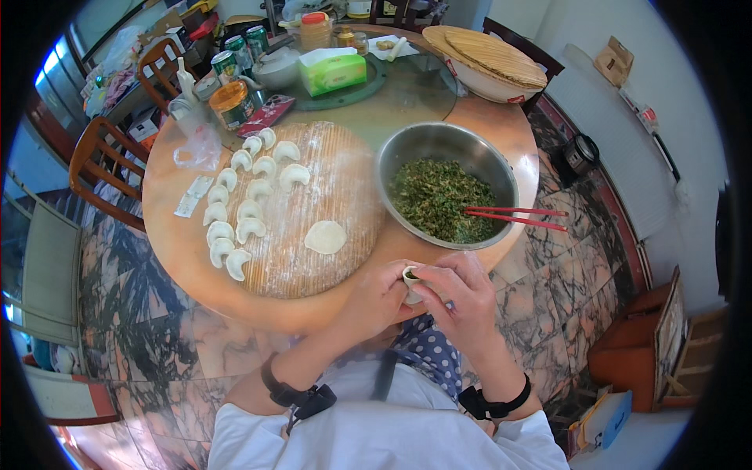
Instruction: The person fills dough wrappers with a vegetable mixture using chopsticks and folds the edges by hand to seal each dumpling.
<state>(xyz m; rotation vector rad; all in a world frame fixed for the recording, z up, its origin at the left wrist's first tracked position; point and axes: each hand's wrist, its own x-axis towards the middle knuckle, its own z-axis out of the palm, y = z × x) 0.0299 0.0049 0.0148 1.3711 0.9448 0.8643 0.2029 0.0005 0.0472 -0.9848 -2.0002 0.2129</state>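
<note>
Between my two hands, just past the table's front edge, is a partly closed dumpling [413, 289] with green filling showing at its top. My left hand [385, 291] grips its left side. The fingers of my right hand [461, 288] pinch the dough from the right. A flat round wrapper [325, 237] lies on the floured round wooden board [346, 170]. Several folded dumplings [249, 210] stand in rows on the board's left half. Beyond my right hand, a steel bowl [405, 223] holds chopped green filling [440, 194], with red chopsticks [523, 216] resting in it.
At the back of the round table [282, 311] are a tissue box [333, 71], a teapot [282, 67], drink cans [235, 50] and an orange-lidded jar [231, 104]. A lidded basin [484, 73] stands back right. A plastic bag [200, 147] lies left of the board. Wooden chairs [106, 170] stand around.
</note>
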